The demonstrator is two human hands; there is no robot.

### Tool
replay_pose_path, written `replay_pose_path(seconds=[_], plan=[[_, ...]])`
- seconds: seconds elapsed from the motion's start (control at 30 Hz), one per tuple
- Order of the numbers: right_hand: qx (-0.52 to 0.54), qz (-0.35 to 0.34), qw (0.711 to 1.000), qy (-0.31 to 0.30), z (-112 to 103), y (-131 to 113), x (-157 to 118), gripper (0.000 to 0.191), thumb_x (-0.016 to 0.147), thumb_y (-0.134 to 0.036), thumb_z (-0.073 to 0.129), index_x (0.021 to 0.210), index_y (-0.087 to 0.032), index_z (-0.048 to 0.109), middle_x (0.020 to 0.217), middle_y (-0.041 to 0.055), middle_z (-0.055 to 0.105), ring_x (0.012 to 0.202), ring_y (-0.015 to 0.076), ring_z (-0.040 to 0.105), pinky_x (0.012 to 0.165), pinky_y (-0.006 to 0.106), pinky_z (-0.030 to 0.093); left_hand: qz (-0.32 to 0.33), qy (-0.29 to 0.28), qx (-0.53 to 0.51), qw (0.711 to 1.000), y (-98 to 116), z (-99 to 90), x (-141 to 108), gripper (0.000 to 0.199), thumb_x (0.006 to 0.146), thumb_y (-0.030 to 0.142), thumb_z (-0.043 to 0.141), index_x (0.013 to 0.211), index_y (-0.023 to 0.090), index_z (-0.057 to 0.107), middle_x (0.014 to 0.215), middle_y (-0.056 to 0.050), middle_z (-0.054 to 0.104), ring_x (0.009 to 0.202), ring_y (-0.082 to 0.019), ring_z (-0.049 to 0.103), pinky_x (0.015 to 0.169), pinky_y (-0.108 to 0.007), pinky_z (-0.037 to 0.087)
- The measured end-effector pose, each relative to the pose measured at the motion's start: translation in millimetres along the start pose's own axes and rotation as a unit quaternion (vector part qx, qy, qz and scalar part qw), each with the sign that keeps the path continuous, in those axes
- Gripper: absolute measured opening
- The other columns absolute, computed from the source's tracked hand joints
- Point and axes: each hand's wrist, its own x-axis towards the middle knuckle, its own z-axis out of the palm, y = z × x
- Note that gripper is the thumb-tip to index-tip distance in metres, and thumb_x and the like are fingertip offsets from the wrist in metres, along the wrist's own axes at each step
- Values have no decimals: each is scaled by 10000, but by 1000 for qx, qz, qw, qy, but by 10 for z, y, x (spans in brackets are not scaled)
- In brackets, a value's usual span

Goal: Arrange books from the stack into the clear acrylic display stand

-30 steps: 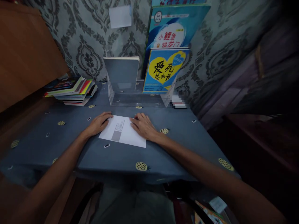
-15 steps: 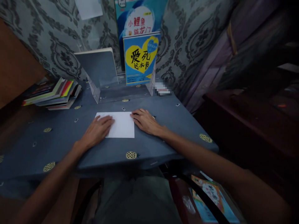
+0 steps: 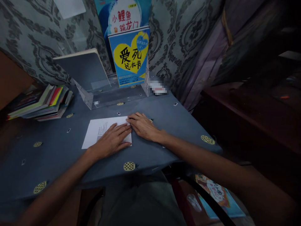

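A white sheet of paper or thin booklet (image 3: pixel 90 136) lies flat on the cloth-covered table in front of me, with a small block of printed text on it. My left hand (image 3: pixel 113 139) rests flat across its right half, fingers stretched out and hiding part of the print. At the upper right corner of the paper, my right hand (image 3: pixel 142 125) lies palm down with its fingertips on the edge, close to the left fingertips. Nothing shows gripped in either hand. Whether the paper has one layer or several, I cannot tell.
A clear acrylic stand (image 3: pixel 86 95) at the back holds a grey-backed board or book (image 3: pixel 82 67) and a blue-yellow book (image 3: pixel 130 59). A stack of books (image 3: pixel 44 103) sits at the left. Pineapple-printed cloth (image 3: pixel 164 116) covers the table. Another book (image 3: pixel 218 197) lies low at the right.
My left hand has moved from the paper's left side rightward across it. Printed text now shows where the paper looked blank, and more of its left part is visible. The view has shifted slightly.
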Motion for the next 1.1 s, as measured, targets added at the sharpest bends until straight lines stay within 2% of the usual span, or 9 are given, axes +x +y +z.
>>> replay_pose_path(seconds=[0.27,0.47,0.6,0.67,0.77,0.87,0.93,1.0,1.1], plan=[[2,-21,1000,9,43,42,17,362,1012,-200,467,1322,-125,638,1425,177,598,1353,296,504,1101,508,410,-96,-45,47,993,-70,-15,-293,860,938,754,302,1563,165,339,1633,-177,341,1535,-366,254,1188,-635,278],[-5,-81,996,32,56,-121,-178,317,1006,-266,517,1265,-145,655,1323,158,656,1258,293,560,1053,508,449,-45,-67,34,996,-24,-82,-619,963,893,794,351,1622,198,149,1658,-167,277,1555,-353,195,1215,-614,230],[13,-137,990,44,82,-213,-380,306,1005,-306,531,1233,-148,660,1233,143,682,1157,282,587,1024,513,467,-15,-57,18,998,166,-98,-869,1196,772,854,492,1627,198,-27,1679,-180,202,1573,-353,97,1242,-608,153],[24,-159,986,47,89,-246,-463,323,1014,-324,511,1225,-129,660,1202,152,680,1130,286,584,1005,520,475,-15,-62,16,998,285,-108,-963,1229,782,771,619,1623,190,-63,1688,-182,164,1576,-354,55,1250,-609,119],[43,-173,983,40,75,-285,-554,357,1028,-370,481,1227,-135,663,1185,154,670,1120,288,573,982,514,484,-30,-80,17,996,423,-125,-1056,1084,868,386,720,1627,196,-30,1696,-156,153,1580,-337,38,1262,-597,100],[85,-163,983,17,31,-300,-606,392,1037,-429,459,1228,-166,678,1188,148,669,1110,275,574,967,503,491,-30,-84,-5,996,449,-154,-1113,982,843,127,627,1629,208,44,1683,-139,222,1576,-318,114,1264,-589,144],[132,-155,979,-1,-5,-288,-618,428,1031,-477,458,1224,-174,692,1219,151,665,1136,276,570,991,518,480,-16,-64,-35,997,409,-215,-1128,875,858,85,540,1620,240,137,1640,-113,351,1542,-285,269,1247,-558,249],[202,-155,967,-18,-42,-266,-607,464,1016,-525,472,1233,-181,695,1271,153,657,1198,280,560,1043,539,447,-19,-30,-68,997,350,-340,-1112,677,918,100,468,1559,270,329,1529,-83,531,1416,-245,493,1156,-469,424],[340,-141,930,-25,-88,-241,-533,487,971,-562,551,1258,-194,689,1272,135,672,1247,264,566,1076,513,432,-74,36,-116,990,266,-647,-1010,319,1013,249,444,1258,244,648,1156,-56,764,991,-191,731,823,-292,570]])
